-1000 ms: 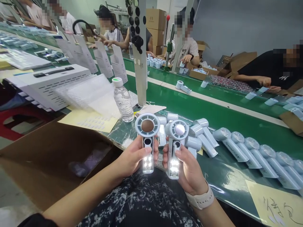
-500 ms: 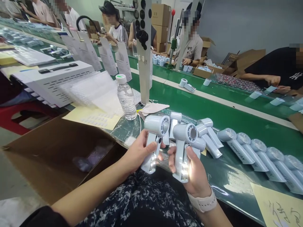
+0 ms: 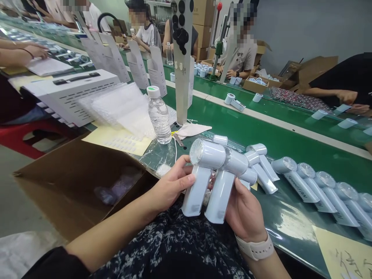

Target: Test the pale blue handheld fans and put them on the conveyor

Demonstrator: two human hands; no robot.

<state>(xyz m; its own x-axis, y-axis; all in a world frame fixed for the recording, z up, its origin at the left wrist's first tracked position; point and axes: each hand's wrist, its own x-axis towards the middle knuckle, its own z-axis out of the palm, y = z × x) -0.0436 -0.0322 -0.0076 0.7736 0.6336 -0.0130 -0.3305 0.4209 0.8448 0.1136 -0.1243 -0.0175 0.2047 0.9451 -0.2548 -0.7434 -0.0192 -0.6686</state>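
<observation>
Blue fans (image 3: 195, 193) sit gripped in left hand (image 3: 173, 184) and right hand (image 3: 245, 213) by table edge (image 3: 293, 248)

A black sleeve (image 3: 59, 265) ends on the left forearm (image 3: 113, 228), which is bare from there to the left hand (image 3: 173, 186). Just behind the right hand (image 3: 247, 217) sits an off-white wrist strap (image 3: 256, 248) with a row of small holes. The dark clothing (image 3: 162, 234) in front carries a blotchy pale print, around a plain black patch (image 3: 183, 266).

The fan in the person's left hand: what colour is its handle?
The handle is pale blue, showing best in the head view.
</observation>
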